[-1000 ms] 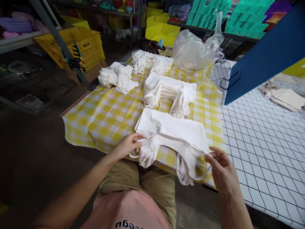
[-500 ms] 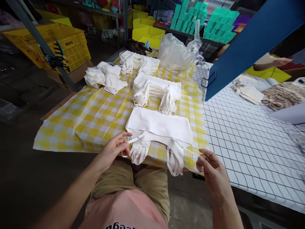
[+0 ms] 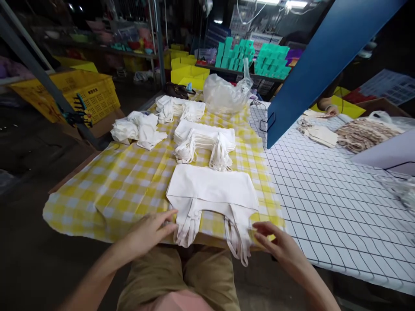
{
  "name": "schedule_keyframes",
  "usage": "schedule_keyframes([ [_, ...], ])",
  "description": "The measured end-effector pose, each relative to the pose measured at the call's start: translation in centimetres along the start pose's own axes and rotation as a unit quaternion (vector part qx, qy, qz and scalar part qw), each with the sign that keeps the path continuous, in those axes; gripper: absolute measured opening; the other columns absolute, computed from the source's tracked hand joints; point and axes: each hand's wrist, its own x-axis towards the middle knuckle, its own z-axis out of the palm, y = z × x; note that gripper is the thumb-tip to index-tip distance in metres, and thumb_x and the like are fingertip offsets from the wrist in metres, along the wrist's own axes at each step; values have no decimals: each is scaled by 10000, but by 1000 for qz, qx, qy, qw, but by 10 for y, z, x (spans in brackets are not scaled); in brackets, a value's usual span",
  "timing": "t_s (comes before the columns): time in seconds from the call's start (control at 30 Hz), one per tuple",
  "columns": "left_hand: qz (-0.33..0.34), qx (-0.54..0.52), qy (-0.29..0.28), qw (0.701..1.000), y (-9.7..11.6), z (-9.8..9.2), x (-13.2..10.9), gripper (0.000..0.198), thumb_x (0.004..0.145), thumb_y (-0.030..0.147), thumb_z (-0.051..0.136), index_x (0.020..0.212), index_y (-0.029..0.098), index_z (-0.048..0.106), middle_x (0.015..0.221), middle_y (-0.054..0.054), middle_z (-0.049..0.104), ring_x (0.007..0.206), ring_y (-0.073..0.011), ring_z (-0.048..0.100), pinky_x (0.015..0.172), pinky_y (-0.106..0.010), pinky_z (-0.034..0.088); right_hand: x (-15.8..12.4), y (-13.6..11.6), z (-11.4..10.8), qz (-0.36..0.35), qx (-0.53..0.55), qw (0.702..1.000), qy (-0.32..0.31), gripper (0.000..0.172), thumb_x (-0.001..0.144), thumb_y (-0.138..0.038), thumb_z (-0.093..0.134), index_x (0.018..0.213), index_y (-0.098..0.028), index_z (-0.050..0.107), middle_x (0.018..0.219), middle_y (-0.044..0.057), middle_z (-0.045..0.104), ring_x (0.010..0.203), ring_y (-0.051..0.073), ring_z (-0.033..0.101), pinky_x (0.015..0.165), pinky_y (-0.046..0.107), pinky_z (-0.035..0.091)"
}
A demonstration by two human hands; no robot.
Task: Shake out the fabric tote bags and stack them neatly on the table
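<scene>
A flat pile of white strapped garments [image 3: 212, 185] lies at the near edge of the yellow checked cloth [image 3: 126, 190], its straps hanging in two bunches over the edge. Beside the left bunch is my left hand [image 3: 158, 229], fingers apart and holding nothing. My right hand [image 3: 274, 242] is just right of the other bunch, its thumb and fingers parted, with no strap visibly held. Behind this pile sits a thicker stack of the same white garments [image 3: 207, 140], and farther back another stack [image 3: 181, 109]. A loose white heap [image 3: 139, 128] lies to their left.
A clear plastic bag [image 3: 223, 93] stands at the back. A blue post [image 3: 311, 69] slants down by the grid-patterned cloth [image 3: 311, 190]. Beige pieces [image 3: 366, 129] lie at right, near another person's hand [image 3: 332, 110]. A yellow crate [image 3: 84, 93] is at left.
Both hands have let go of the thin straps they held out sideways and moved inward. Those straps now hang with the bunches. The view has tilted up.
</scene>
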Motion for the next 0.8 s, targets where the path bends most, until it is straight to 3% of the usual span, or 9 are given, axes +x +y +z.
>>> schedule_keyframes([
  [0.1, -27, 106, 128, 986, 7, -18, 46, 360, 844, 277, 414, 1158, 169, 553, 961, -74, 673, 909, -201, 612, 791, -276, 435, 44, 5, -11, 49, -48, 991, 116, 291, 721, -433, 507, 821, -191, 632, 765, 63, 661, 677, 201, 587, 631, 308, 438],
  [0.2, -56, 177, 248, 951, 11, -24, 95, 291, 851, 262, 427, 1086, 150, 557, 1062, -111, 624, 981, -210, 579, 802, -279, 420, 90, 1, -14, 103, -116, 971, 184, 298, 758, -394, 470, 894, -177, 622, 775, 62, 654, 710, 212, 590, 634, 314, 418],
  [0.33, -103, 182, 260, 943, 5, -16, 137, 284, 856, 300, 457, 1068, 126, 529, 1085, -144, 603, 987, -217, 581, 774, -279, 419, 125, -8, 0, 120, -206, 950, 201, 315, 811, -406, 446, 961, -181, 608, 889, 78, 644, 788, 227, 588, 597, 301, 380],
  [0.43, -114, 158, 260, 946, 0, -8, 145, 280, 862, 318, 459, 1065, 137, 524, 1029, -124, 628, 941, -219, 599, 731, -282, 425, 131, -7, 17, 85, -245, 936, 238, 290, 863, -372, 392, 959, -187, 593, 993, 78, 616, 794, 210, 575, 558, 284, 344],
  [0.57, -88, 157, 318, 931, -1, 1, 141, 247, 865, 278, 462, 1082, 176, 521, 1067, -79, 601, 940, -192, 590, 715, -265, 435, 130, 4, 32, 23, -258, 911, 320, 256, 883, -313, 390, 977, -177, 585, 946, 75, 601, 842, 206, 539, 519, 262, 309],
  [0.8, -58, 185, 367, 910, 0, 10, 139, 224, 853, 205, 457, 1053, 193, 557, 1057, -71, 582, 936, -189, 575, 700, -259, 447, 133, 14, 37, -26, -289, 889, 355, 223, 875, -252, 415, 917, -177, 621, 843, 64, 586, 795, 186, 502, 537, 259, 287],
])
